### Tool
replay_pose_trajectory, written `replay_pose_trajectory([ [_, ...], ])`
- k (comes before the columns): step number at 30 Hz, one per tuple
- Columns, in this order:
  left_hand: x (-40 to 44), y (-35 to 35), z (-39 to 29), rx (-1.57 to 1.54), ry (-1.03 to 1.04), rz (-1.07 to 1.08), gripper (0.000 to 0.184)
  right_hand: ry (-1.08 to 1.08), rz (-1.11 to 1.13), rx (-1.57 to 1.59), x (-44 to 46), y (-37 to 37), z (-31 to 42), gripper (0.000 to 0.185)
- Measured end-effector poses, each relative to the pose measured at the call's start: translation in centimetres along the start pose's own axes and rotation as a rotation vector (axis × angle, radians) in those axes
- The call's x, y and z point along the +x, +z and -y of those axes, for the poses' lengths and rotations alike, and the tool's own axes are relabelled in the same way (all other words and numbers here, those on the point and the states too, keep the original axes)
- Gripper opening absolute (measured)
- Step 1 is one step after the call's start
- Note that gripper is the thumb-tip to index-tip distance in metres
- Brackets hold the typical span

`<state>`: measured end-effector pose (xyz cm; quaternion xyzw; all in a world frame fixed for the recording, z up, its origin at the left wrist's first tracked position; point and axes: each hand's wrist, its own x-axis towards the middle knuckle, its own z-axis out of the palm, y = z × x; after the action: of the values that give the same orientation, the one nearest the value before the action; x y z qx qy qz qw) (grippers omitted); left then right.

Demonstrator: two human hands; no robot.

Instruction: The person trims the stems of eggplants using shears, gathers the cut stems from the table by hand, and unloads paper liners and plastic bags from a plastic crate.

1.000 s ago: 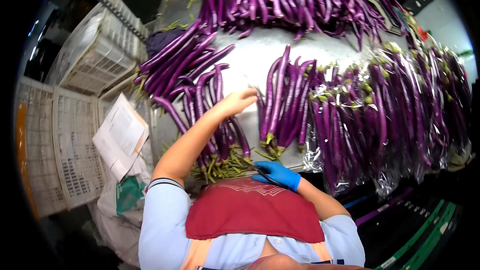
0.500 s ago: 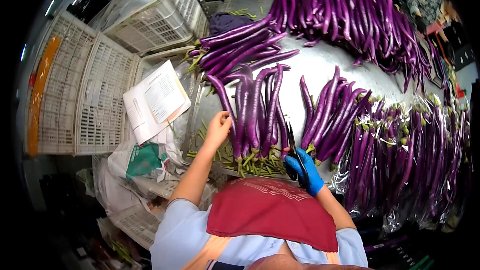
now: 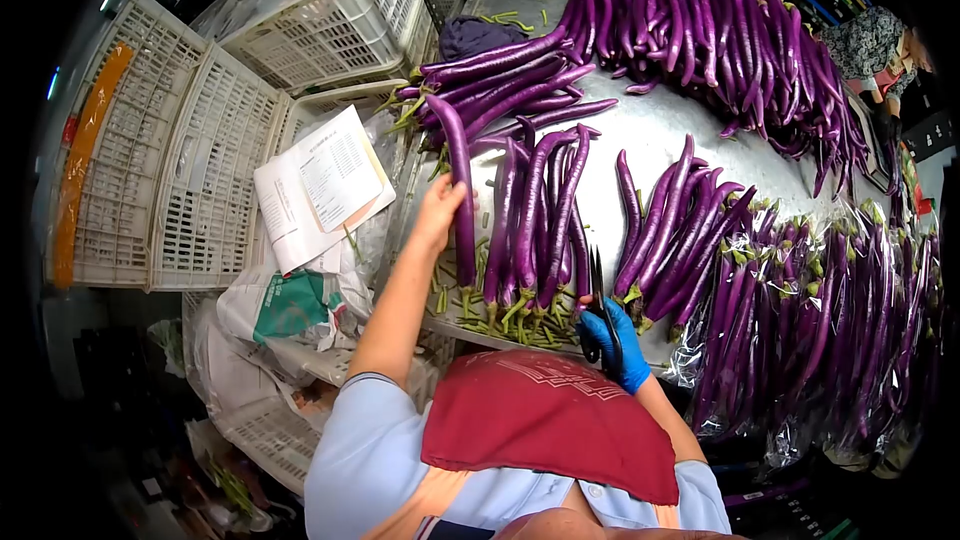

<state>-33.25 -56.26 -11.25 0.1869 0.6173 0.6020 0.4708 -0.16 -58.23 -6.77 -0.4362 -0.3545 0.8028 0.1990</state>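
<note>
My bare left hand (image 3: 440, 208) is closed around the middle of a long purple eggplant (image 3: 458, 145), its curved tip pointing away from me and its stem end near the cut stalks. My right hand (image 3: 630, 348), in a blue glove, grips black-handled scissors (image 3: 598, 285) with the blades pointing away from me, nearly together. Between my hands lies a row of eggplants (image 3: 527, 225), stems toward me. A second small bunch of eggplants (image 3: 668, 230) rests just beyond the scissors. Green stem trimmings (image 3: 480, 325) are strewn along the near table edge.
A metal table (image 3: 690, 120) carries a large heap of eggplants (image 3: 720, 35) at the far side. Bagged eggplants (image 3: 810, 330) hang over the right edge. White crates (image 3: 225, 160) and a printed paper (image 3: 335, 180) are on the left. Other people are partly visible at the back.
My left hand has taken hold of the leftmost eggplant and drawn it away from the row. The scissors stay in my right hand. A blue-gloved hand at the far heap has left view.
</note>
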Motion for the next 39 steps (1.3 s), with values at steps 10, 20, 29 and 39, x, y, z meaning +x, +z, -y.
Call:
replay_pose_trajectory([
  [10, 0.5, -1.5, -7.1, -0.42, 0.001, 0.294, 0.036, 0.067, 0.264, -0.362, 0.1, 0.3, 1.9, 0.038],
  [20, -0.6, 2.9, -7.4, -0.672, -0.238, 0.548, 0.053, -0.337, 0.524, -1.079, 0.5, 3.1, 4.6, 0.057],
  [29, -1.7, 6.1, -5.1, -0.539, -0.236, 0.525, 0.048, -0.35, 0.488, -1.133, 1.7, 3.8, 2.7, 0.042],
  [39, -2.9, 17.5, -4.0, 0.0, -0.049, 0.542, 0.03, -0.177, 0.326, -0.998, -1.3, -0.9, -0.3, 0.044],
])
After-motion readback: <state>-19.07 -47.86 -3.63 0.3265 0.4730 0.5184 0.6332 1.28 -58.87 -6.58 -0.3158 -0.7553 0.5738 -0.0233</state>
